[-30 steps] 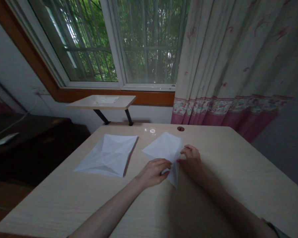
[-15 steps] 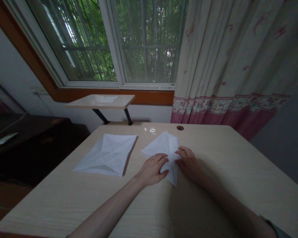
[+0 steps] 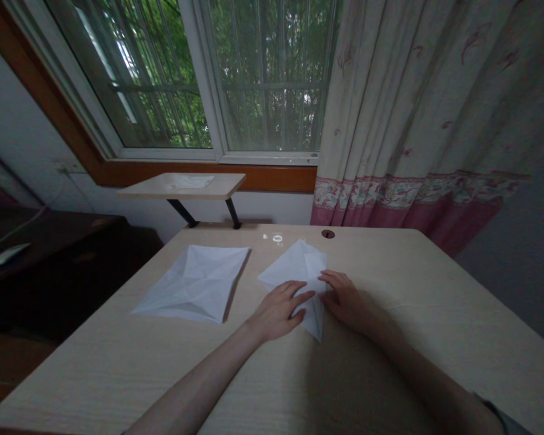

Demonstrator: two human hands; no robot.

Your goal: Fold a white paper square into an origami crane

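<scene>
A white sheet of paper (image 3: 286, 264), creased and partly folded, lies on the table with one narrow corner pointing toward me. My left hand (image 3: 278, 309) rests on its left part, fingers apart and the index finger stretched across the middle. At the right edge of the same paper is my right hand (image 3: 344, 300), its fingers curled over the folded edge and its thumb lower down by the same edge. The hands hide part of the paper's centre and lower sides.
Left of my hands lies another creased white sheet (image 3: 199, 281), spread out. The pale wooden table (image 3: 163, 368) has a small raised shelf (image 3: 145, 188) at its far left, with white paper (image 3: 190, 181) on it. A round cable hole (image 3: 328, 234) is near the back edge; a curtain (image 3: 390, 121) hangs behind.
My left index finger has stretched further right over the paper. The right fingers have shifted slightly left on its edge. The sheet on the left stays put.
</scene>
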